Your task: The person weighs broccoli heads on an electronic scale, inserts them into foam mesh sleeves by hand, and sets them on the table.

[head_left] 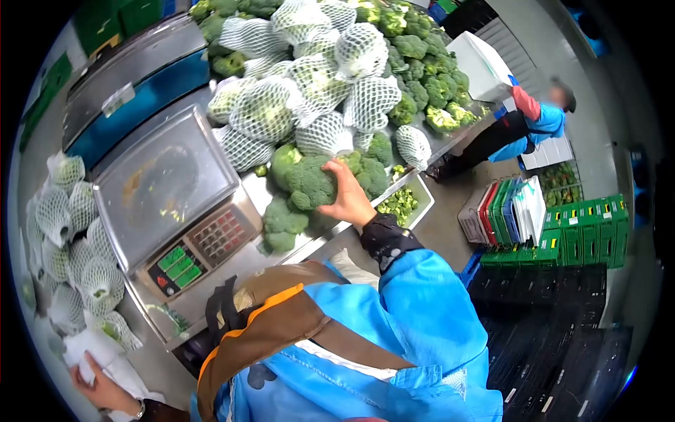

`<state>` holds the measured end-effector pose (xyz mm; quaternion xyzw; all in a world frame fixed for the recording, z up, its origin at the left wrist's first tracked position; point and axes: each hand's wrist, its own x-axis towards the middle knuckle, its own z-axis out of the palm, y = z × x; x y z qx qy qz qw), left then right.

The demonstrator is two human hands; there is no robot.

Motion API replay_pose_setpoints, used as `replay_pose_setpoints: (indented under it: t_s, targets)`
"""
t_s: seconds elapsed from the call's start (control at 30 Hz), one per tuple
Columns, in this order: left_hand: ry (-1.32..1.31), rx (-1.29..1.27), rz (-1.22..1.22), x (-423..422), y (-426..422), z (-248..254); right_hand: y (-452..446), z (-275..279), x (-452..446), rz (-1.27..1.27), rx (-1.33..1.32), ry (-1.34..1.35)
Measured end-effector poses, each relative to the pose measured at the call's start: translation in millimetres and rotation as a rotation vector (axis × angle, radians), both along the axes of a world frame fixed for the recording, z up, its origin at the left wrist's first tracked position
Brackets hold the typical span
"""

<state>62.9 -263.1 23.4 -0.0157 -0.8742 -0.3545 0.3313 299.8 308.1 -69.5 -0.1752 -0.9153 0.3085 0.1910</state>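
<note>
Your right hand (346,193) grasps a rounded, bumpy green broccoli head (311,183), with thumb and fingers curved around its side. From there, your left hand (105,389) rests at 8 o'clock on soft white sheets (111,354); whether it grips them cannot be told. White mesh sleeves (309,77) cover piled heads at 12 o'clock. A flat-panned scale (165,190) occupies 9 o'clock. Both stand on a smooth metal table (309,245). Black crates (538,290) are stacked at 4 o'clock.
</note>
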Motion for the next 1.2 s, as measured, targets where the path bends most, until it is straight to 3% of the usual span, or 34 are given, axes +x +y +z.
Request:
replay_pose_setpoints:
  t_s: [0.03, 0.07, 0.13, 0.33, 0.4, 0.5, 0.6, 0.63, 0.7, 0.73, 0.77, 0.8, 0.97, 1.0, 1.07, 1.13, 1.2]
  targets:
    - [0.014, -0.181, -0.118, -4, 14, -5, 11, 7, 10, 0.029, -0.031, -0.07]
    - [-0.192, 0.071, -0.166, -1, 37, -7, 18, 21, 18, 0.055, -0.065, -0.139]
    - [-0.117, 0.109, -0.329, 7, 89, 0, 32, 35, 37, -0.005, -0.241, 0.022]
    - [-0.298, 0.08, -0.513, 2, 130, 26, 163, 38, 89, -0.635, -0.509, 0.223]
    - [-0.306, 0.114, -0.62, 12, 168, 41, 245, 6, 107, -0.762, -0.435, 0.152]
    - [-0.412, 0.008, -0.705, 7, 194, 43, 311, 7, 95, -0.813, -0.265, 0.082]
    - [-0.495, 0.072, -0.749, 15, 233, 40, 373, -10, 79, -0.797, -0.128, 0.007]
    - [-0.702, 0.328, -0.686, 30, 256, 47, 392, -17, 77, -0.761, -0.033, -0.077]
    - [-0.681, -0.154, -0.569, 45, 284, 66, 401, -24, 63, -0.669, 0.023, -0.115]
    - [-0.658, -0.386, -0.505, 53, 298, 75, 409, -40, 59, -0.67, -0.086, -0.221]
    - [-0.684, -0.464, -0.525, 51, 301, 66, 417, -80, 56, -0.589, 0.036, -0.185]
    - [-0.735, -0.452, -0.603, 47, 296, 52, 395, -70, 44, -0.712, -0.136, -0.171]
    - [-0.935, -0.389, -0.899, 23, 275, 1, 403, -109, 47, -1.011, -0.041, 0.298]
    - [-0.946, -0.388, -0.935, 20, 272, -6, 406, -107, 54, -1.059, -0.24, 0.376]
    - [-0.956, -0.381, -0.995, 15, 263, -18, 424, -130, 59, -1.018, -0.471, 0.805]
    - [-0.955, -0.382, -1.054, 8, 250, -31, 352, -25, 45, -0.848, -1.056, 1.025]
    - [-0.922, -0.39, -1.125, -3, 231, -47, 308, 31, 37, -0.523, -1.082, 1.103]
